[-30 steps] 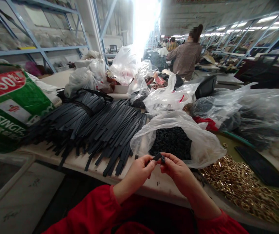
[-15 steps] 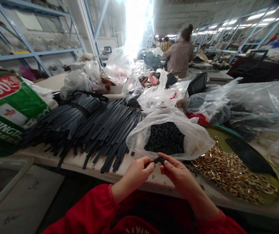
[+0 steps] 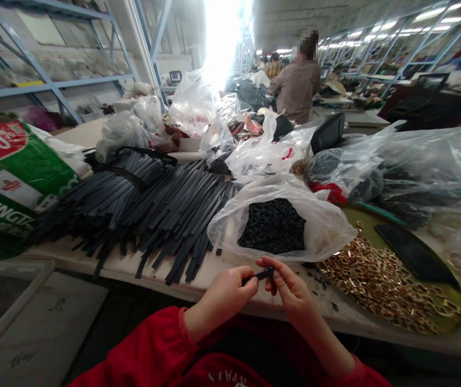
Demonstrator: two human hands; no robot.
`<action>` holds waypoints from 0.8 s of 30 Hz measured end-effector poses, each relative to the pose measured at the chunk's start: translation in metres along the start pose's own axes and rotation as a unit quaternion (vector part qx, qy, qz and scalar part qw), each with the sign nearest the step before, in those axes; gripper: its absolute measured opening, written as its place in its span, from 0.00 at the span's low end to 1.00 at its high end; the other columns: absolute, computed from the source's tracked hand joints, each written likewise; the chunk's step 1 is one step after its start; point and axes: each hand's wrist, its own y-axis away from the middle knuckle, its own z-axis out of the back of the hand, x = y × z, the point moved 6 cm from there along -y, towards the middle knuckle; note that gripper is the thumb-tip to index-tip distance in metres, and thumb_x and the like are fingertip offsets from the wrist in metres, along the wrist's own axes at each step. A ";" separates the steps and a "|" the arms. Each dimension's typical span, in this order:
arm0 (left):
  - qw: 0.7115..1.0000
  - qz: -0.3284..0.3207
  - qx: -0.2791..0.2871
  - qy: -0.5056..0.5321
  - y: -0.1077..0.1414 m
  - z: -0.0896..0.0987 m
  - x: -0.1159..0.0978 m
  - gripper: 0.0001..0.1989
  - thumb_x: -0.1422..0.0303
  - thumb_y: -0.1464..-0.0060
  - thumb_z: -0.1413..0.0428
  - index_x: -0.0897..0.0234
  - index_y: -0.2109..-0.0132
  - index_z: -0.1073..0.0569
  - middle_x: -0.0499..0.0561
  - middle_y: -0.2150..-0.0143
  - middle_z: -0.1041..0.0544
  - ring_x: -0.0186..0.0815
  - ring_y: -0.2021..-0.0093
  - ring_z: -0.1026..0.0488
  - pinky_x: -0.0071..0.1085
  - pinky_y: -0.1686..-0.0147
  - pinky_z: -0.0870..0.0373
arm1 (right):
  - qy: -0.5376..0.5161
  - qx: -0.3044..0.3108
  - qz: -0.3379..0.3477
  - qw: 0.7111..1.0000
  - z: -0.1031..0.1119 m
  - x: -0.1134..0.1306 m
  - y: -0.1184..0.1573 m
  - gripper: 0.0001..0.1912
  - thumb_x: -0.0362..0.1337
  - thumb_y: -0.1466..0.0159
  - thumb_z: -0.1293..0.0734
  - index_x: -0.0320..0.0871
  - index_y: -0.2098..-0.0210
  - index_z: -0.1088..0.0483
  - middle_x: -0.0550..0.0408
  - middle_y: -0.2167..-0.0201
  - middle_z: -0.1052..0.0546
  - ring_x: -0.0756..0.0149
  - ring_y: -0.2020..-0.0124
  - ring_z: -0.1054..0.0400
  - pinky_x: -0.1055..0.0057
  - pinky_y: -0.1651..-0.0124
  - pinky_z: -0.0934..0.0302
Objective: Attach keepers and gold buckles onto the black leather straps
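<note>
Above the table's front edge, my left hand (image 3: 228,293) is closed round a dark strap (image 3: 261,274), most of which its fingers hide. My right hand (image 3: 290,287) pinches the strap's other end, where a small black piece, perhaps a loop, shows between thumb and fingers. Just beyond both hands lies an open plastic bag (image 3: 327,228) full of small black pieces (image 3: 272,228). To the left spreads a pile of black straps (image 3: 185,215). On the right, gold-coloured metal buckles (image 3: 383,285) are heaped on a yellowish tray (image 3: 452,312).
A dark flat slab (image 3: 416,252) lies on the tray. Clear plastic bags (image 3: 270,156) crowd the table's back. A green and red sack (image 3: 20,183) stands at the left, below blue shelving (image 3: 52,88). A person (image 3: 297,88) is farther back.
Both hands have come slightly down towards me, still holding the strap. My right fingers have shifted at its end, and more of the strap shows between the hands.
</note>
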 end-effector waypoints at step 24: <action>0.994 -0.035 0.004 -0.106 0.016 -0.005 -0.012 0.12 0.66 0.46 0.55 0.62 0.67 0.28 0.46 0.75 0.27 0.29 0.76 0.35 0.24 0.77 0.48 | -0.070 -0.066 -0.099 0.990 0.004 -0.028 0.010 0.19 0.51 0.45 0.37 0.42 0.63 0.31 0.57 0.78 0.30 0.71 0.78 0.40 0.75 0.76 0.45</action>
